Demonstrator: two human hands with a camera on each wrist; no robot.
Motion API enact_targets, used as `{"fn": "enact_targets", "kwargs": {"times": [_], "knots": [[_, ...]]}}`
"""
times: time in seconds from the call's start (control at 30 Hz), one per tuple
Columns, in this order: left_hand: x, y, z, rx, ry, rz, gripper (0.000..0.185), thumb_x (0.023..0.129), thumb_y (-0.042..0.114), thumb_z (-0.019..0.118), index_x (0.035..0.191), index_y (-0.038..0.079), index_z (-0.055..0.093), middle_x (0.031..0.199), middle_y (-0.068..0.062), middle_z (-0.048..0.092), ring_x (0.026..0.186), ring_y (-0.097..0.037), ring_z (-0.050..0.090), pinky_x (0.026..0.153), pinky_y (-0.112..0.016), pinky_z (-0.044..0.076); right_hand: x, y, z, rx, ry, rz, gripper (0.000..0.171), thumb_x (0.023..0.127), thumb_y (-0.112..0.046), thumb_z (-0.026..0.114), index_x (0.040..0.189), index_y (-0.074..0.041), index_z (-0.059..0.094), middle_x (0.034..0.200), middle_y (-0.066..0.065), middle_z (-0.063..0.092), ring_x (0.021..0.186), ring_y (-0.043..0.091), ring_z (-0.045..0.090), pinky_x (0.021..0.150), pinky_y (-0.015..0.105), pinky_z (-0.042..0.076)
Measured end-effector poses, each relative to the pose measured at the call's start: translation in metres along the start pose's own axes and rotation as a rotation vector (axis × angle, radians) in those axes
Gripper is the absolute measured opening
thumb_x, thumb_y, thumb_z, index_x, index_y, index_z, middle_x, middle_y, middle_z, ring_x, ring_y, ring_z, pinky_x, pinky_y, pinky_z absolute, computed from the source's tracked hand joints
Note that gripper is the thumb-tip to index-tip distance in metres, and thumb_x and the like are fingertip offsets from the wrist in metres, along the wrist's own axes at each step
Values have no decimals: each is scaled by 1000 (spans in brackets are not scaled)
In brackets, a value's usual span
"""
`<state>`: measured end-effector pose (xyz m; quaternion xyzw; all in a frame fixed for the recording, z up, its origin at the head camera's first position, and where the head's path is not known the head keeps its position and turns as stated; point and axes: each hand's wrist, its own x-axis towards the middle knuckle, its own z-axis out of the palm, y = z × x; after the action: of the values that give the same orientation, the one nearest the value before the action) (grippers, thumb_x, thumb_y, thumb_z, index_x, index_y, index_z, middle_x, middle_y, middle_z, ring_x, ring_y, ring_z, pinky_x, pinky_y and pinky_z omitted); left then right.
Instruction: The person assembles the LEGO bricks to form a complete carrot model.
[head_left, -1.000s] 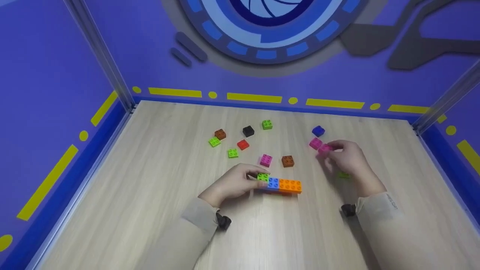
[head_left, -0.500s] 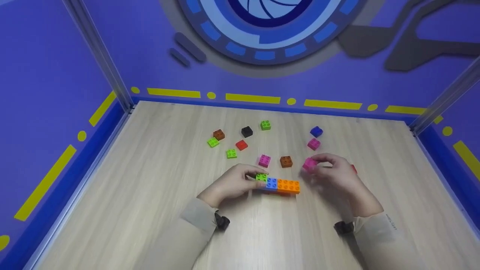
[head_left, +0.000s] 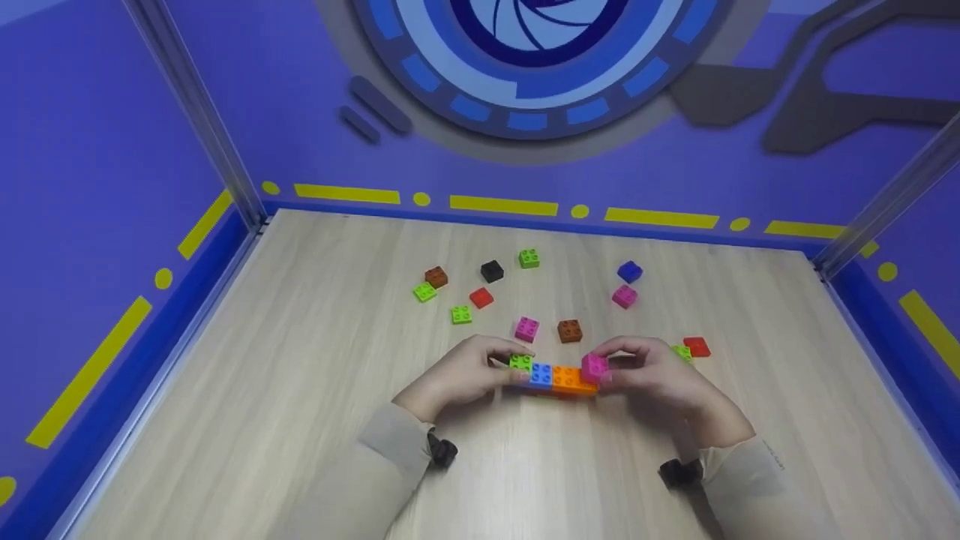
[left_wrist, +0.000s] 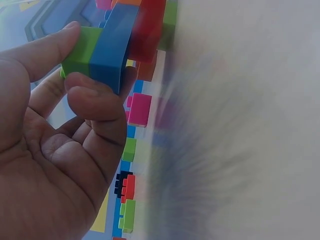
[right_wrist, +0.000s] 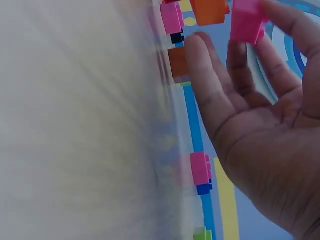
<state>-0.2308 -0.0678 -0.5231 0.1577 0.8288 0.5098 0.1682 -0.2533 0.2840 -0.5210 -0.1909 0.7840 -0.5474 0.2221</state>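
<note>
both hands pinch: the left hand (head_left: 466, 373) the brick row (head_left: 541, 375) at its nine-o'clock end, the right hand (head_left: 654, 373) a pink brick (head_left: 595, 368), just brought over its three-o'clock end (unseated, i'd judge), seemingly placed for joining.

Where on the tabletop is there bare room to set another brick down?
Bare tabletop lies between the left wall and the left hand, and between the left sleeve and right sleeve. It is crowded around the black toy brick, beyond the left hand.
</note>
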Motion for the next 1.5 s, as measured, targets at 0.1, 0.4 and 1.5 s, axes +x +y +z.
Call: {"fn": "enact_targets", "kwargs": {"times": [0.1,0.4,1.5], "knots": [[0,0,0,-3,-2,-2,42,103,35,85,143,24,80,147,4,77,122,-19,68,116,-49,57,1,2,3,23,-54,-37,34,104,-12,81,137,-5,76,137,12,78,123,25,78,102,36,68],[-3,-1,1,7,-2,2,42,103,35,84,144,25,79,148,3,77,122,-19,68,116,-48,57,1,1,15,191,-53,80,34,104,-9,78,137,-2,71,140,7,67,109,25,83,95,43,70],[1,-6,0,8,-13,27,47,103,37,85,147,23,77,149,1,75,126,-22,69,117,-49,57,-7,1,34,256,44,135,39,109,-21,77,142,-2,71,131,3,75,101,23,76,86,37,71]]}}
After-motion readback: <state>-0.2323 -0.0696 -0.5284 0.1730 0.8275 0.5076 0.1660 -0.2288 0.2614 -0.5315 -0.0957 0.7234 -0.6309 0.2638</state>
